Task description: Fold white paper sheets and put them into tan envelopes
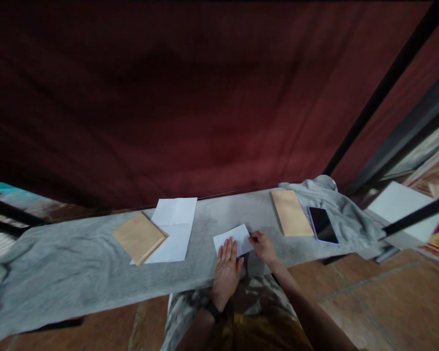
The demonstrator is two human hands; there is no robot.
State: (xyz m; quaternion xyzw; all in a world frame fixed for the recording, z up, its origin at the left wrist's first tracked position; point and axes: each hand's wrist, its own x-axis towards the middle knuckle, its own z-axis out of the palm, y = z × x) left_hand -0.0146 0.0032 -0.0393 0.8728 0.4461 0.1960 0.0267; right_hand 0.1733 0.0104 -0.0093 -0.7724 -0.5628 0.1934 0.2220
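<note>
A small folded white sheet of paper (pixel 242 235) lies on the grey cloth right in front of me. My left hand (pixel 227 268), with a dark band at the wrist, rests flat on its lower left part, fingers stretched out. At the paper's right edge, my right hand (pixel 263 247) has its fingers pinched together on the edge. Left of my hands a larger white sheet (pixel 181 229) with crease lines lies open. Brown envelopes (pixel 137 236) overlap its left side in a stack.
Another brown envelope stack (pixel 291 213) lies to the right, beside a phone (pixel 322 225) with a dark screen. Grey cloth (pixel 84 273) covers the narrow bench and bunches up at its right end. Behind it hangs a dark red curtain (pixel 219 122); black metal poles (pixel 380 92) stand at the right.
</note>
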